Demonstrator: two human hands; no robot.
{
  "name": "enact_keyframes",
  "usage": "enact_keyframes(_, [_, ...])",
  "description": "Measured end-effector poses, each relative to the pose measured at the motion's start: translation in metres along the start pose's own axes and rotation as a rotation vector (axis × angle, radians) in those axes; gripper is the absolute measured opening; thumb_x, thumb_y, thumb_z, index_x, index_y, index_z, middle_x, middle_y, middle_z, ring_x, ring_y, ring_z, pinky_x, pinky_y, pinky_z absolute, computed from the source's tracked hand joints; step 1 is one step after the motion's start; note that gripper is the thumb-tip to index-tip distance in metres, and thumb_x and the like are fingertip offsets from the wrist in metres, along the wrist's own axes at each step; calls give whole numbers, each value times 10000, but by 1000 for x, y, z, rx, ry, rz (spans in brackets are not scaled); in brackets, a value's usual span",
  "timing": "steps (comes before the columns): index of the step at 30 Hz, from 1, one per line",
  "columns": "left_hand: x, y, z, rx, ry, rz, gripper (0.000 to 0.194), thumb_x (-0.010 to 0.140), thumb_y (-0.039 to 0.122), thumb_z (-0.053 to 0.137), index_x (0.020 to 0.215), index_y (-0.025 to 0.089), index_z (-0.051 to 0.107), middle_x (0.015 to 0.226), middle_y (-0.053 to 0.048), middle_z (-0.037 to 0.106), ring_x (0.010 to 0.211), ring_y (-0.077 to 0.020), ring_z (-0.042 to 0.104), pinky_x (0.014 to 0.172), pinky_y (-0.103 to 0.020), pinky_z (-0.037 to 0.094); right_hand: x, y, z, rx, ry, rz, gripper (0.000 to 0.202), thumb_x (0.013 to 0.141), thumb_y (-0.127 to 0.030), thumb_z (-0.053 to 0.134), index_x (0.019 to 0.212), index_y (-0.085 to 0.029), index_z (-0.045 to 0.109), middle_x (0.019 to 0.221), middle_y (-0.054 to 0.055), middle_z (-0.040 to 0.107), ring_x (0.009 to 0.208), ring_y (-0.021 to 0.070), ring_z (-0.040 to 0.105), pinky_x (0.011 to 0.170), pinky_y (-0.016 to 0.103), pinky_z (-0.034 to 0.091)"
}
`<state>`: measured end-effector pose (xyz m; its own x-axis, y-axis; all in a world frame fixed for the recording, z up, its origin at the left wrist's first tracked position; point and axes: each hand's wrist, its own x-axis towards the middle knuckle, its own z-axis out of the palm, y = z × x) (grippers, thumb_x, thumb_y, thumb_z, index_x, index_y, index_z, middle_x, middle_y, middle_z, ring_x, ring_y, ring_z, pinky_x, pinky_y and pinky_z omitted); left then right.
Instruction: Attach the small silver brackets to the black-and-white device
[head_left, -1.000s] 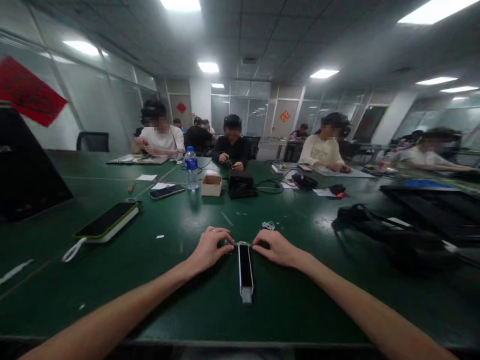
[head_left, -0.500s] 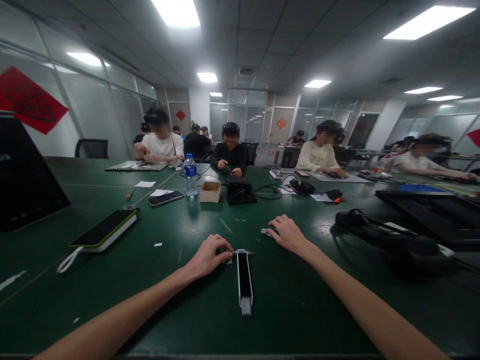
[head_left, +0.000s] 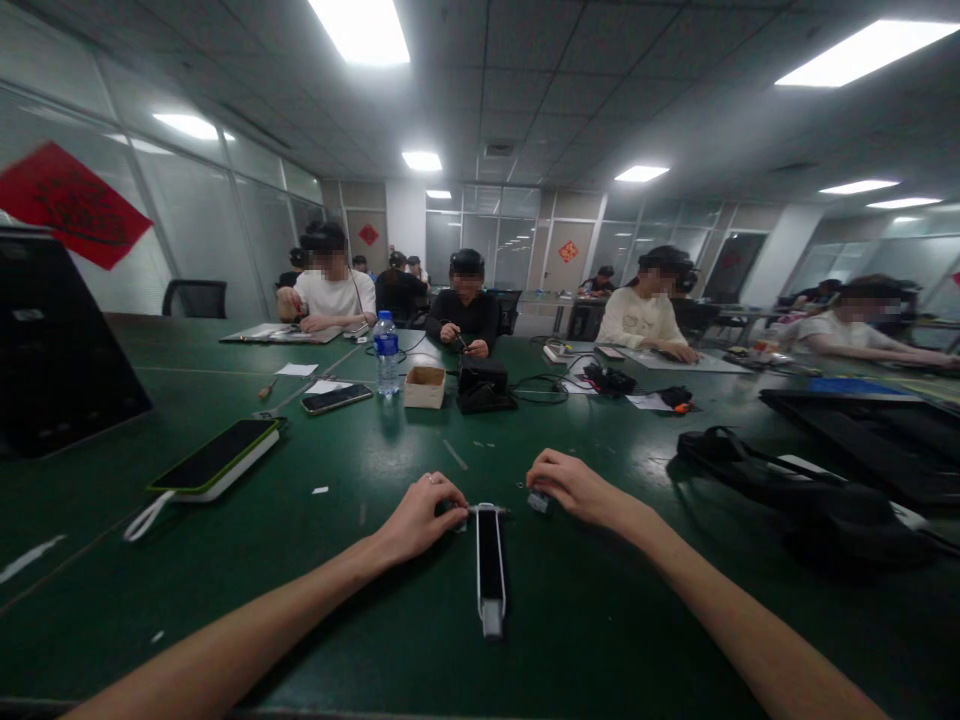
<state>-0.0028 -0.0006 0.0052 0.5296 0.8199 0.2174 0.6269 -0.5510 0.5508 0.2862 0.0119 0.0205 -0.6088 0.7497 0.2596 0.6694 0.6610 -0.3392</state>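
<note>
In front of me lies a long narrow white-framed strip with a black middle and a grey block at its near end. A thin rod crosses its far end. My left hand is closed in a pinch by the rod's left end; a small grey bit shows under the fingertips, its kind unclear. To the right of the strip, my right hand has its fingers closed on a small grey piece, held at or just over the table. A tiny ring lies beside that hand.
A phone on a white power bank lies left. Farther off stand a water bottle, a small open box and a dark stand. Black straps and a black tray are at right. Several people work across the table.
My right hand has moved slightly down and toward me, its fingers drawing together with the grey piece now under them. The left hand stays by the rod. The view has shifted slightly.
</note>
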Motion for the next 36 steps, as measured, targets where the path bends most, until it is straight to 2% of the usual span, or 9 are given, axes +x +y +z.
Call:
enact_keyframes(2, [0, 2, -1, 10, 3, 4, 153, 840, 301, 586, 866, 187, 685, 907, -44, 624, 889, -200, 542, 795, -315, 419, -2, -10, 5, 58, -67, -28, 187, 916, -202, 456, 977, -198, 633, 1014, 58, 552, 897, 154, 559, 813, 293, 468])
enact_keyframes(5, [-1, 4, -1, 14, 2, 4, 151, 842, 299, 584, 867, 189, 684, 916, -44, 625, 897, -201, 545, 796, -315, 421, 0, -18, 13, 95, -96, -46, 179, 912, -187, 463, 968, -192, 633, 998, 55, 565, 887, 150, 562, 794, 278, 472])
enact_keyframes(14, [1, -3, 3, 8, 16, 17, 132, 835, 287, 598, 864, 192, 685, 908, -39, 612, 880, -193, 542, 782, -305, 420, 4, -27, 21, 203, -30, -84, 165, 916, -215, 481, 938, -171, 639, 955, 52, 617, 886, 153, 581, 806, 277, 477])
enact_keyframes(20, [-1, 0, 0, 1, 3, 6, 161, 845, 311, 577, 877, 193, 682, 932, -45, 608, 889, -201, 536, 782, -316, 427, 3, -35, 20, 274, -2, 75, 149, 876, -288, 557, 935, -178, 639, 935, 29, 640, 837, 149, 593, 761, 277, 484])
enact_keyframes(26, [-2, 3, 0, 0, 7, 5, 163, 844, 315, 577, 870, 183, 671, 915, -46, 605, 867, -198, 538, 754, -306, 424, 3, -40, 29, 400, 10, 216, 210, 811, -326, 634, 964, -182, 640, 921, 14, 660, 776, 137, 597, 700, 264, 484])
enact_keyframes(31, [-2, 2, 1, 11, 2, 17, 168, 850, 318, 568, 863, 182, 665, 910, -42, 606, 872, -197, 538, 771, -308, 418, 6, -40, 29, 369, 23, 179, 199, 813, -335, 635, 944, -185, 646, 907, 8, 664, 792, 143, 601, 708, 264, 479])
enact_keyframes(36, [-1, 2, 0, 19, -6, 13, 152, 851, 302, 575, 870, 180, 662, 922, -44, 601, 877, -195, 534, 776, -310, 413, 9, -12, 25, 78, 181, 157, 180, 890, -255, 528, 1007, -170, 636, 1025, 58, 638, 966, 175, 572, 873, 324, 447])
